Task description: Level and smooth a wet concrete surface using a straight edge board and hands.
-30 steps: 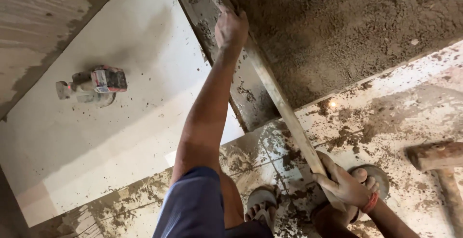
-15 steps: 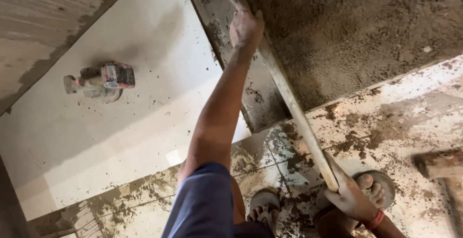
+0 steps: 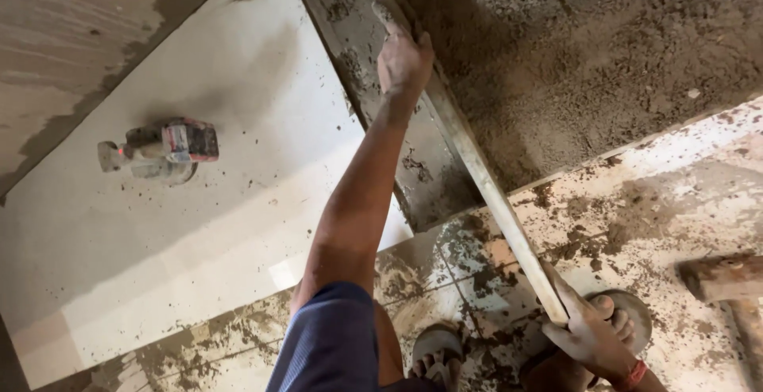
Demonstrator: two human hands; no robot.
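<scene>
Straightedge (image 3: 469,154) in both closed hands

Blue shorts (image 3: 330,344) — sandals (image 3: 435,352), red wristband (image 3: 634,374)

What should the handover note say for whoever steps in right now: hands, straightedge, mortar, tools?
Left hand: gripping the far part of the long pale wooden straightedge, arm stretched out.
Right hand: gripping the near end of it, beside the sandalled feet.
The straightedge lies at a slant along the edge of the grey-brown wet mortar bed, by a bare grey strip.
Large white floor tile is laid to the left; a small red and grey power tool sits on it.
Wooden-handled mallet lies at right on the smeared tiles.
Done: white tile down, mortar spread.
Left: the mortar surface looks rough and carries no tile.
</scene>
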